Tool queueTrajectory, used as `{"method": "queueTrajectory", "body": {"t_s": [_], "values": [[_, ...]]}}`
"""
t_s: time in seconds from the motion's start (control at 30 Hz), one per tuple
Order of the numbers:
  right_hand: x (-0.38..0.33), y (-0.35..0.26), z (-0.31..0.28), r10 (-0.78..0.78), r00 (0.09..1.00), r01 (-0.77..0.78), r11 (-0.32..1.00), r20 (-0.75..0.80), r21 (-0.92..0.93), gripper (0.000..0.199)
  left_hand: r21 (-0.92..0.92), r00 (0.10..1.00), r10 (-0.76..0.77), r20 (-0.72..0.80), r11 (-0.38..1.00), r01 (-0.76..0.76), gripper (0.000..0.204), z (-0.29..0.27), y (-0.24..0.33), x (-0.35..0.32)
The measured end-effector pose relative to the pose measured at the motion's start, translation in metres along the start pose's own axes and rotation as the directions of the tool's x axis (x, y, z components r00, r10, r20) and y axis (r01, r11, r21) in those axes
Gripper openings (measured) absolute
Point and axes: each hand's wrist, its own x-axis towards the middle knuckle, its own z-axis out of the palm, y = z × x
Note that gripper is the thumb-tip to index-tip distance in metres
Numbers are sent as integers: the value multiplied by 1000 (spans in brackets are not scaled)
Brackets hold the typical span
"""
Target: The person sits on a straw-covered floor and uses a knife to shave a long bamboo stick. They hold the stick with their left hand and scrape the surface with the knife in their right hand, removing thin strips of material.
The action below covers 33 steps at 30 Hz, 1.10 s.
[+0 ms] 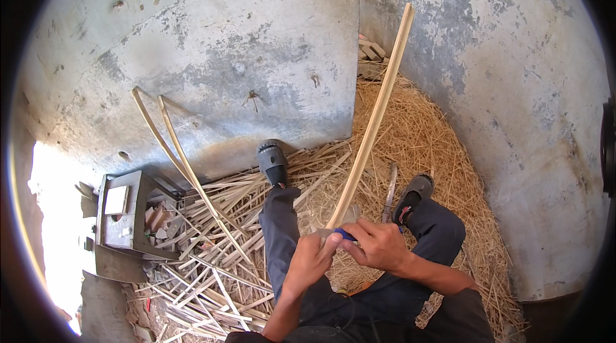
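A long pale wooden or bamboo strip [373, 126] slants up and away from my hands. Its near end runs to my left hand [310, 259], whose fingers are closed around it with the thumb against the knife. My right hand [380, 247] is wrapped around the blue handle [344, 234] of a knife. The knife's grey blade [325, 233] lies across the strip's near end, partly covered by my left fingers. Both hands are close together above my lap.
Straw-like shavings [417, 125] cover the floor at right; split strips [218, 266] pile up at left. Two tall strips [186, 163] lean on the wall [244, 54]. A wooden box stool [125, 214] stands left. A long thin blade [391, 190] lies near my right shoe [416, 194].
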Motion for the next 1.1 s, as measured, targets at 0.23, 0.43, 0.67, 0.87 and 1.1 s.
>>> {"method": "queueTrajectory", "body": {"t_s": [0.23,0.43,0.67,0.87,1.1], "values": [[1,2,0,-8,999,7,999,-39,-35,23,36,998,33,-53,999,-32,49,4,5,-2],[2,5,-2,-27,999,24,997,-42,-70,25,29,999,6,-47,1000,-5,49,4,9,-4],[3,8,-3,-62,996,56,995,-67,-81,28,84,998,41,-46,996,-37,52,3,14,-6],[23,40,-26,135,934,-175,980,-331,-94,30,86,995,-103,2,991,103,57,7,1,-24],[19,53,-45,137,956,-171,978,-260,-115,31,92,985,-164,56,983,159,55,5,-9,-39]]}}
